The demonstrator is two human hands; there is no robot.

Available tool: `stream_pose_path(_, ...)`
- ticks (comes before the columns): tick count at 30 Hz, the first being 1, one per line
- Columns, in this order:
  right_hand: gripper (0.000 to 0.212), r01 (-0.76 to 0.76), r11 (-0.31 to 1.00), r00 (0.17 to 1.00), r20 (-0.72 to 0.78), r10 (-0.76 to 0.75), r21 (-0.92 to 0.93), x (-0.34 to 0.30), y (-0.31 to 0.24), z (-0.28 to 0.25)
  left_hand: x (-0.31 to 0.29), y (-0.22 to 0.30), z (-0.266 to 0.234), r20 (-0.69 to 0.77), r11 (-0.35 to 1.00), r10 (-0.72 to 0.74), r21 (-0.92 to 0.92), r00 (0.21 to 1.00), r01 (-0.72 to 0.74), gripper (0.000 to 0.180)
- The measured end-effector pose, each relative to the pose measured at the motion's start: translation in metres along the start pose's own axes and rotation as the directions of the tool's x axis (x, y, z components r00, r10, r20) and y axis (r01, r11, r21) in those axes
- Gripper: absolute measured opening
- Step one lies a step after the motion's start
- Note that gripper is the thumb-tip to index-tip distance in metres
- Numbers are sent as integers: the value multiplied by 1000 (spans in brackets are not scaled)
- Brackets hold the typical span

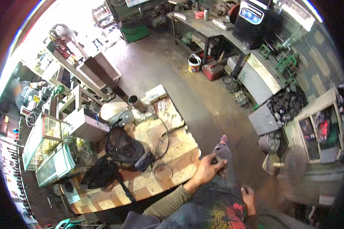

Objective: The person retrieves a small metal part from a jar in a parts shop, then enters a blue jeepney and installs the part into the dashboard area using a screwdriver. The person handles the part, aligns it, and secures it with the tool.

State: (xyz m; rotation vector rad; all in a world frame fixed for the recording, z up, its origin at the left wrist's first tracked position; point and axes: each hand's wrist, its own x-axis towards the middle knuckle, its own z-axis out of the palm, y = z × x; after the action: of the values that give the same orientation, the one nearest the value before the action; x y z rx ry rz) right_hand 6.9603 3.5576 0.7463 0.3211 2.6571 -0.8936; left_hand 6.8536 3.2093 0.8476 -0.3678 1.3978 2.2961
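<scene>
My left hand (209, 169) is raised in front of me, just beyond the right edge of a wooden workbench (187, 150). Its thumb and fingers are pressed together around something small and dark that I cannot make out. Lower down, close to my body, my right hand (249, 200) hangs with its fingers curled; what is in it, if anything, is hidden. On the bench, nearest my left hand, lie a clear round disc (163, 173) and a dark bag-like bundle (126, 147). A black cable (168, 139) loops over the bench top.
A metal tube (135, 103) and a white box (155, 93) stand at the bench's far end. Glass-sided cases (51, 145) sit at left. Along the right are a grey cabinet (258, 78), a red container (213, 71) and a bucket (194, 63) on the floor. Two people are at far left.
</scene>
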Motion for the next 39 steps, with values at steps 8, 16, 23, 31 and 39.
stream_pose_path(8,42,-231,973,678,716,167,-9,254,-33,-131,167,-2,28,-454,972,124,234,882,-16,29)
stream_pose_path(16,28,367,886,708,534,-463,283,467,-216,-212,344,26,114,-261,996,-16,77,965,38,38)
stream_pose_path(23,20,56,794,588,623,-516,605,528,-318,-158,395,114,71,-417,984,-65,-177,906,-10,24)
stream_pose_path(31,10,217,680,297,616,-729,700,677,-533,-30,472,270,-110,-485,950,79,-228,871,-214,29)
stream_pose_path(39,9,752,500,407,294,-865,430,802,-789,22,577,496,-304,-277,995,102,12,955,-103,37)
